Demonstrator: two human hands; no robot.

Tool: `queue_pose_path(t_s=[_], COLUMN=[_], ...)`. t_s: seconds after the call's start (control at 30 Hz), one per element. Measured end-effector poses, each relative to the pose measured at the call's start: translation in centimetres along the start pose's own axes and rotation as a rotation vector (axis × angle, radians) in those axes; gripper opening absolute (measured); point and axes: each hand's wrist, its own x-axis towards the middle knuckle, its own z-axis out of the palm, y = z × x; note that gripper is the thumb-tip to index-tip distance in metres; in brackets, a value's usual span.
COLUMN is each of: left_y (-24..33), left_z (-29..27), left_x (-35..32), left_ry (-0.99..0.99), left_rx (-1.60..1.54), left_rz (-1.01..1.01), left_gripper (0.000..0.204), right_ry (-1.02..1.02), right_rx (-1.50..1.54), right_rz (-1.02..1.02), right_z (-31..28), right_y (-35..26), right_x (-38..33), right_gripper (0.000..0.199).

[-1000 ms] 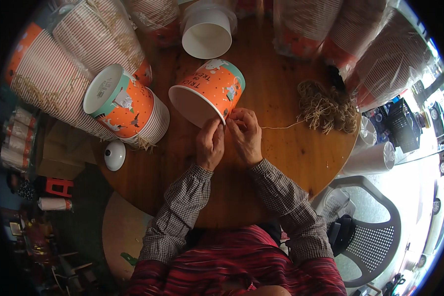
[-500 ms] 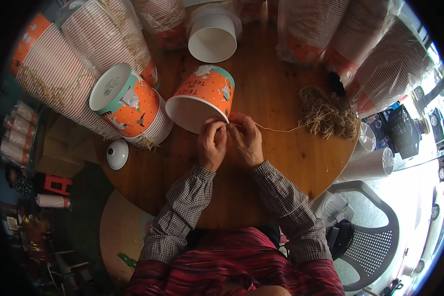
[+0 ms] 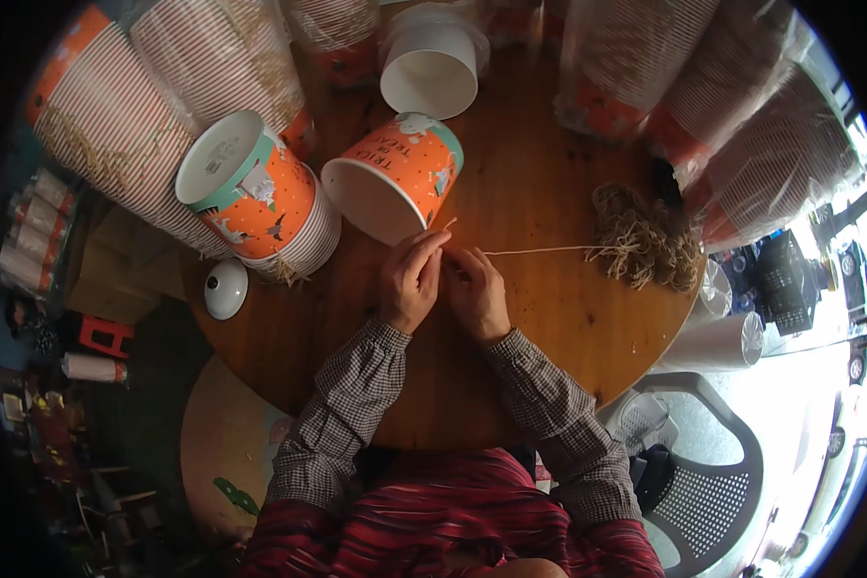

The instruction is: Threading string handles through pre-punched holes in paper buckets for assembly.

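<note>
Round wooden table (image 3: 549,366); tilted orange paper bucket (image 3: 409,169) on it, upper middle, mouth toward hands, dark lettering on side. Tangled twine bundle (image 3: 645,241) right. Left hand (image 3: 411,284): fingertips pinched on short twine end (image 3: 450,223) by bucket rim. Right hand (image 3: 479,297): fingers closed on twine strand (image 3: 544,250) from bundle. Rim contact unclear.

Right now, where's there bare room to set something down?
Tabletop shows bare between the orange tub and twine bundle, above the strand; below the strand, right of the right hand; and between the left hand and white dome. Crowded: far edge, with wrapped stacks, and left, around the upturned tub stack.
</note>
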Motion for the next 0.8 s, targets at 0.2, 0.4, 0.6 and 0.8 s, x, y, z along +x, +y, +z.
queue_pose_path(t_s=[0.2,0.4,0.6,0.8], left_y=[-1.7,-1.3,-1.3,-2.0], left_z=[-0.1,-0.1,1.0,0.9], left_x=[-0.5,-0.5,-0.7,-1.2], left_ry=[-0.040,-0.112,-0.133,-0.096], left_rx=[0.063,0.097,0.001,-0.230], left_rz=[-0.021,0.029,0.050,-0.157], left_gripper=[0.024,0.016,0.012,0.010], right_ry=[0.055,-0.007,0.021,0.062], right_rx=[-0.084,-0.108,0.122,0.260], right_rz=[-0.032,-0.018,0.147,0.374], right_z=[-1.0,-1.5,-2.4,-2.5], right_y=[0.2,-1.2,0.2,-0.5], right_x=[0.1,0.5,1.6,1.8], right_gripper=[0.015,0.010,0.010,0.008])
